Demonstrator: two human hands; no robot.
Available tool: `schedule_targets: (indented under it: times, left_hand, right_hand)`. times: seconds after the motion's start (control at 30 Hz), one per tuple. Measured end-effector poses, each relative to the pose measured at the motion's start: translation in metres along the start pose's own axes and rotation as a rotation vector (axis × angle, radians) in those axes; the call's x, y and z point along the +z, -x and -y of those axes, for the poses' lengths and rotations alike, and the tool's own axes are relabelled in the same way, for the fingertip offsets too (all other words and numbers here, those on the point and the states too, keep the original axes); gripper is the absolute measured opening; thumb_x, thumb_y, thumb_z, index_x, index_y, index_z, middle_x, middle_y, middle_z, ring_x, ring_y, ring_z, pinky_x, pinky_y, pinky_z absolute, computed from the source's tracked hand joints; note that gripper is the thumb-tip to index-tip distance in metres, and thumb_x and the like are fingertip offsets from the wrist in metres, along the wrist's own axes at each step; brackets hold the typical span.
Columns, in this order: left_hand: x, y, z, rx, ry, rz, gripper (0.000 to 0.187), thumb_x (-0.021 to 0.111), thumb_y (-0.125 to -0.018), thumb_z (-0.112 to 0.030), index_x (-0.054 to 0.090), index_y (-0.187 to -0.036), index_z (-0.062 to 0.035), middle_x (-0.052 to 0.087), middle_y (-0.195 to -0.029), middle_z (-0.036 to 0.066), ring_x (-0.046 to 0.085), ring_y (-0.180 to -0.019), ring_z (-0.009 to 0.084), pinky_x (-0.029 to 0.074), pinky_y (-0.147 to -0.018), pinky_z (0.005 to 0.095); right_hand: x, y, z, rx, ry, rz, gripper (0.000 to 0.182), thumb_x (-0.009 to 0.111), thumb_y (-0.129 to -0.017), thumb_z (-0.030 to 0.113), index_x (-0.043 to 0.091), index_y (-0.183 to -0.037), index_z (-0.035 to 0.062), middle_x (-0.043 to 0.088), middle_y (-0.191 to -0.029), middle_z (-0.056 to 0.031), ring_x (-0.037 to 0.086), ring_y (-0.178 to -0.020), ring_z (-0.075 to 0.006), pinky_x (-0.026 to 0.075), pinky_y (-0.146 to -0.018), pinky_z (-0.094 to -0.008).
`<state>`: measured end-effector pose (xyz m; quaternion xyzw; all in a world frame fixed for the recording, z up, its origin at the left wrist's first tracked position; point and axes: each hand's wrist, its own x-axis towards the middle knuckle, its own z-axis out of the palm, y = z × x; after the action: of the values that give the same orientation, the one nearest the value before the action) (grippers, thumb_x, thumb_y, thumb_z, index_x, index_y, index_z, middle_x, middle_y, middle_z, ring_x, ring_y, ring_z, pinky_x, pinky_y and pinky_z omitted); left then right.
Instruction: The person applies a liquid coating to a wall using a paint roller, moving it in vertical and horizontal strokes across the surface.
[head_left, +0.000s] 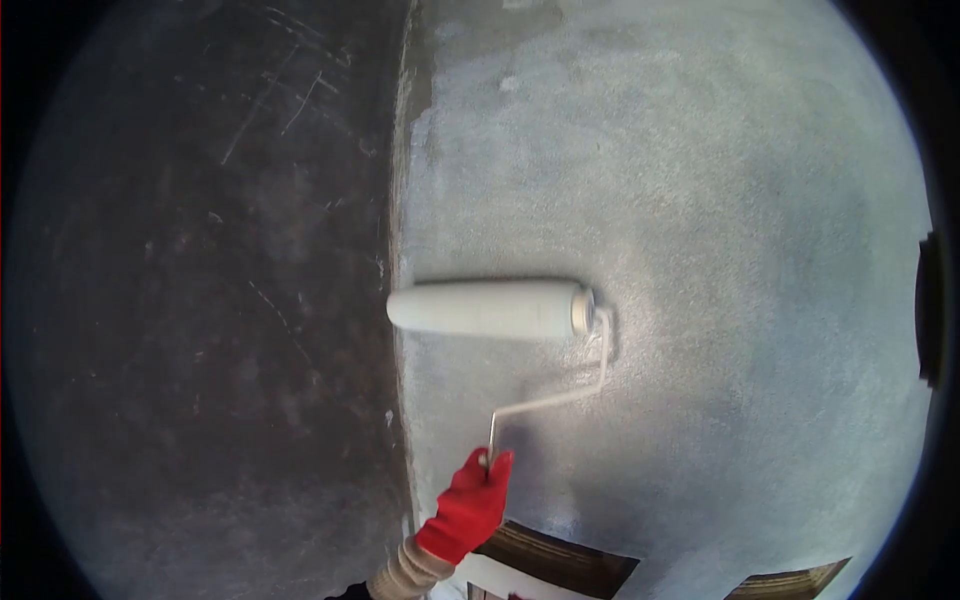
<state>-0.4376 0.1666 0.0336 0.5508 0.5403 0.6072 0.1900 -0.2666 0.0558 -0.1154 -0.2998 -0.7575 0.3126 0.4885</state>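
Observation:
My left hand (467, 512), in a red glove with a beige cuff, is closed around the handle of a paint roller (490, 309). Most of the handle is hidden inside the glove. A bent wire frame (550, 402) runs from the grip up to the right end of the white, coated sleeve. The roller lies level against the pale, wet-looking wall (700, 230). Its left end reaches the corner line where the dark grey surface (200, 300) begins. My right hand is out of view.
Brown wood-like panels show low down, one (565, 562) right of my wrist and another (795, 582) farther right. A dark object (930, 310) sits at the right edge. Along the corner line, the upper wall has a bare, darker patch (422, 75).

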Motion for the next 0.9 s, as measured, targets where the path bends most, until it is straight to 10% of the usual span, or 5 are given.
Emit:
schedule_targets:
  times: [0.1, 0.3, 0.53, 0.7, 0.9]
  left_hand:
    - [-0.002, -0.002, -0.058, -0.072, 0.346, 0.148, 0.030, 0.052, -0.096, -0.036, 0.045, -0.085, -0.0082, 0.047, -0.055, -0.002, 0.045, -0.042, 0.0117, 0.037, -0.040, 0.0290]
    - [0.011, 0.028, -0.042, 0.021, 0.069, 0.192, 0.034, 0.055, -0.093, -0.038, 0.052, -0.101, -0.0051, 0.060, -0.069, 0.007, 0.061, -0.061, 0.0191, 0.048, -0.059, 0.0315]
    - [-0.004, 0.010, -0.065, 0.438, 0.137, 0.228, 0.022, 0.056, -0.094, -0.025, 0.055, -0.106, -0.0073, 0.063, -0.084, 0.006, 0.062, -0.077, 0.0175, 0.049, -0.071, 0.0295]
    - [-0.049, 0.013, -0.071, 0.844, 0.152, 0.062, 0.024, 0.057, -0.092, -0.016, 0.053, -0.111, -0.0005, 0.060, -0.093, 0.012, 0.059, -0.081, 0.0168, 0.049, -0.074, 0.0301]
    - [-0.158, 0.032, -0.051, 0.852, -0.008, -0.207, 0.014, 0.050, -0.094, -0.011, 0.060, -0.098, -0.0025, 0.061, -0.098, 0.014, 0.058, -0.083, 0.0264, 0.046, -0.075, 0.0333]
  right_hand:
    - [-0.004, -0.044, 0.027, -0.039, 0.152, -0.089, 0.063, 0.067, -0.082, 0.008, 0.038, -0.137, 0.0009, 0.049, -0.127, -0.0248, 0.054, -0.113, -0.0351, 0.049, -0.088, -0.0402]
    - [0.023, -0.095, -0.002, -0.192, 0.384, -0.091, 0.081, 0.064, -0.082, 0.008, 0.014, -0.145, -0.0040, 0.027, -0.143, -0.0306, 0.033, -0.129, -0.0474, 0.033, -0.105, -0.0453]
    - [0.014, -0.142, 0.012, -0.071, -0.365, -0.080, 0.078, 0.065, -0.083, 0.008, 0.018, -0.145, -0.0004, 0.041, -0.137, -0.0168, 0.046, -0.120, -0.0265, 0.035, -0.103, -0.0371]
    - [-0.017, -0.182, 0.099, -0.572, 0.386, -0.600, 0.066, 0.050, -0.089, 0.005, 0.017, -0.144, -0.0080, 0.058, -0.092, -0.0117, 0.056, -0.077, -0.0194, 0.049, -0.071, -0.0336]
    - [-0.081, -0.226, 0.192, -0.485, 0.168, -0.571, 0.056, 0.044, -0.093, 0.004, 0.022, -0.144, -0.0050, 0.054, -0.084, -0.0064, 0.053, -0.070, -0.0142, 0.047, -0.066, -0.0257]
